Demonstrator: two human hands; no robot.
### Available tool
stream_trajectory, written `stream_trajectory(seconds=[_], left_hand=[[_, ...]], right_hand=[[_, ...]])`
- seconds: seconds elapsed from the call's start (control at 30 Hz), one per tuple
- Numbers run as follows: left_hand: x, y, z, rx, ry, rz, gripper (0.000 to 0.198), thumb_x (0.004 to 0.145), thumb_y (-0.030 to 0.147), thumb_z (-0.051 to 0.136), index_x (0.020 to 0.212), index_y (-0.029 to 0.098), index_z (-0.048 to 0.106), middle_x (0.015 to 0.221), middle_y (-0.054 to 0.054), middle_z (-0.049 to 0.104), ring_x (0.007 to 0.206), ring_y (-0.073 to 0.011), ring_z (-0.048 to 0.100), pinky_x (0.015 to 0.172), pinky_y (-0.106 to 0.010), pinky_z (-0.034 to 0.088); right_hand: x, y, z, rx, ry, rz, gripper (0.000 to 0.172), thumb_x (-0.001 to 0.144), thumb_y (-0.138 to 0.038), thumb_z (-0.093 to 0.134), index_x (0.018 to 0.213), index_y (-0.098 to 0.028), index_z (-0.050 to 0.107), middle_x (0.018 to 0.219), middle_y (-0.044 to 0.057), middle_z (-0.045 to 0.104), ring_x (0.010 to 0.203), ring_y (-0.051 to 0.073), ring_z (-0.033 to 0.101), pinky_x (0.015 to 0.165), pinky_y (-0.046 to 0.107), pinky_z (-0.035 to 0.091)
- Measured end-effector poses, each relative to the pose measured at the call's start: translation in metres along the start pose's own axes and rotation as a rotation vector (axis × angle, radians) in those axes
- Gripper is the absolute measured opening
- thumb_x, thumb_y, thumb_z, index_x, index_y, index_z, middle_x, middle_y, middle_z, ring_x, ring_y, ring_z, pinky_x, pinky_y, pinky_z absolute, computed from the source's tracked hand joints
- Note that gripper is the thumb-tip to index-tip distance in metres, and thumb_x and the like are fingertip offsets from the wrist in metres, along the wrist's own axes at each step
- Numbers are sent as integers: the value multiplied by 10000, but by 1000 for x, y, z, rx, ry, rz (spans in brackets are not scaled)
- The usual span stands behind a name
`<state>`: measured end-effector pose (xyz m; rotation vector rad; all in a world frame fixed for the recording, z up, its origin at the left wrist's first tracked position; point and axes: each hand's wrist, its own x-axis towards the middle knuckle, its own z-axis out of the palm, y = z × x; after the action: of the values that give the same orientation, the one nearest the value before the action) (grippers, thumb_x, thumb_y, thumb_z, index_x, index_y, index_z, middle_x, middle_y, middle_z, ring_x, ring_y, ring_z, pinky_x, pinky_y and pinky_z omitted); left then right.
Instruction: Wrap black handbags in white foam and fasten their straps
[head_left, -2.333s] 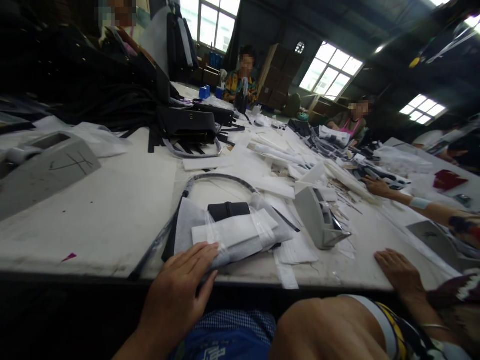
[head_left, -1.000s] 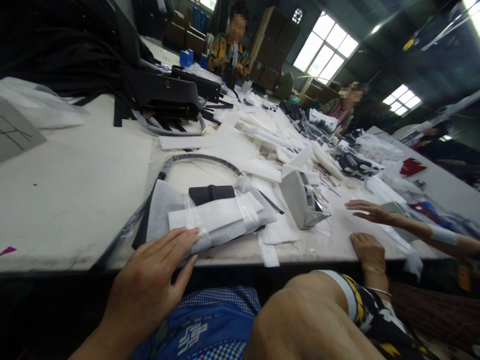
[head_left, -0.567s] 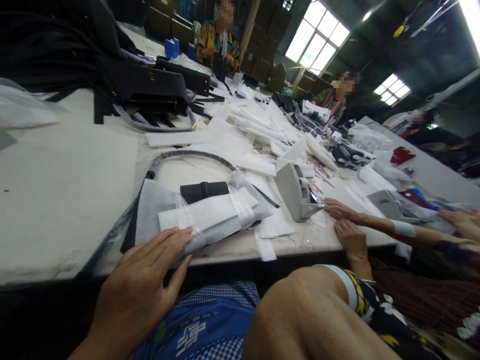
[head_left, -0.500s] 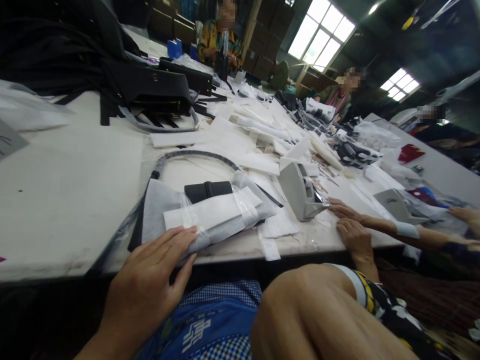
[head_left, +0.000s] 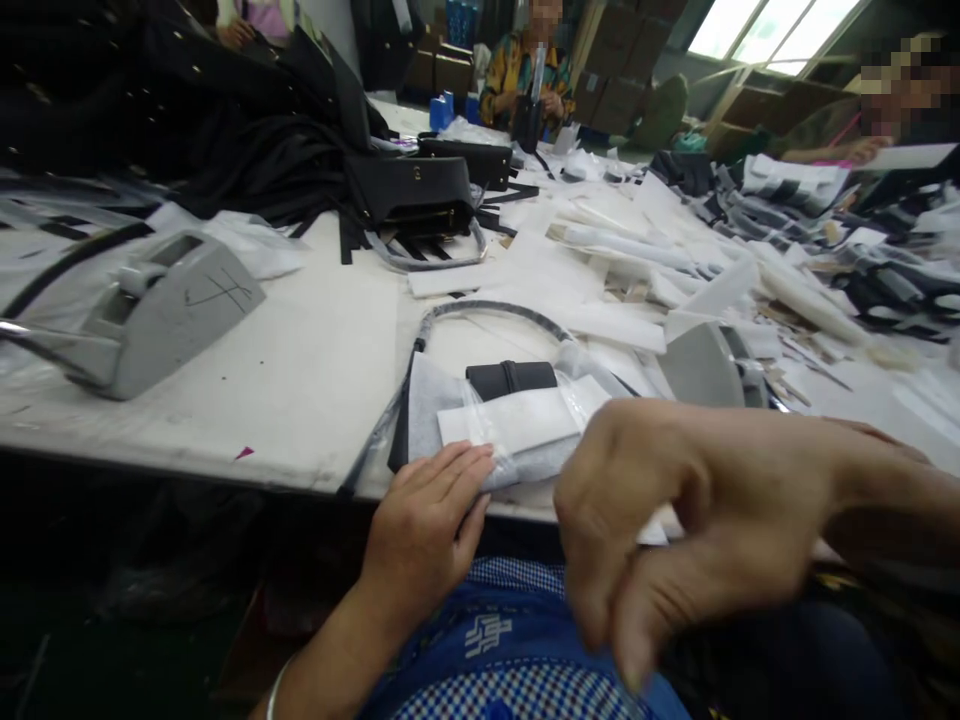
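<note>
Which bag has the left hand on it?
The nearest bag, the one in white wrapping: the left hand rests on that wrapping. The black bags farther back aren't near that hand.

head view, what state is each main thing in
wrapped bag: lying, part covered in white sheet
handle: looped, plastic-wrapped
left hand: flat on the wrapped bag
blurred hand: fingers curled, owner unclear
black bag: open or shut unclear
marked tape dispenser: standing
other tape dispenser: partly hidden
white strips: scattered, overlapping
cardboard boxes: stacked
</note>
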<state>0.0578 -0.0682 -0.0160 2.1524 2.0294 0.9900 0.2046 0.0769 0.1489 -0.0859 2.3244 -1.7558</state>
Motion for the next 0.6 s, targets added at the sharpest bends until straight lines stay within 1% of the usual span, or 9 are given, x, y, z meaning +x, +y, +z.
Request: stream_trajectory(seconds=[0.03,0.07,0.13,0.2,0.27,0.37,0.43,0.53,0.6], left_hand=[[0,0,0,-8,1,-3,362,916,167,555,1272,217,597,1301,-39,671,1241,-237,590,1014,-408,461],[0,0,0,-15,1,-4,363,915,163,555,1272,212,596,1296,-47,673,1238,-238,593,1008,-407,467],[-1,-1,0,-31,-5,-5,364,918,155,547,1276,205,595,1291,-57,675,1242,-242,589,1005,-409,472],[-2,-1,2,-43,-4,-2,384,922,144,535,1298,206,583,1301,-54,669,1254,-242,578,1013,-414,470],[-2,-2,3,-52,8,3,398,921,132,533,1308,216,576,1318,-42,659,1261,-238,571,1019,-419,470],[0,-3,5,-52,30,12,402,909,116,538,1292,228,587,1323,-27,656,1250,-238,580,1004,-430,488],[1,-4,6,-35,44,23,402,906,112,533,1286,227,595,1312,-30,663,1234,-246,593,988,-440,503],[-3,-8,8,22,76,73,393,909,111,518,1278,210,610,1308,-42,665,1220,-251,605,974,-428,516],[-8,-14,13,66,108,155,393,909,118,526,1285,192,614,1323,-49,655,1214,-243,611,993,-394,509]], right_hand=[[8,8,-13,-153,-77,10,259,932,-376,618,890,-169,767,804,28,759,676,105,689,640,176,517],[17,17,-24,-302,-103,21,216,926,-340,632,914,-173,768,795,13,757,657,96,676,619,171,496],[35,37,-41,-571,-119,36,152,888,-305,679,901,-186,773,737,-17,744,608,84,644,566,166,436],[51,54,-51,-790,-141,68,99,842,-277,723,866,-199,779,709,-31,734,596,86,621,542,179,374],[66,66,-58,-939,-175,125,78,804,-279,750,835,-215,782,718,-34,737,604,94,604,539,200,322],[87,76,-65,-1032,-273,221,132,771,-364,768,820,-243,781,748,-35,746,610,104,580,538,225,277],[101,78,-67,-1084,-325,261,161,765,-399,767,818,-248,782,737,-29,745,601,112,568,540,238,271],[114,68,-64,-1151,-371,297,175,759,-392,776,836,-235,783,735,-23,744,618,124,577,544,242,295],[113,55,-60,-1114,-398,344,152,742,-359,798,835,-240,774,791,-46,753,674,115,604,561,221,347]])
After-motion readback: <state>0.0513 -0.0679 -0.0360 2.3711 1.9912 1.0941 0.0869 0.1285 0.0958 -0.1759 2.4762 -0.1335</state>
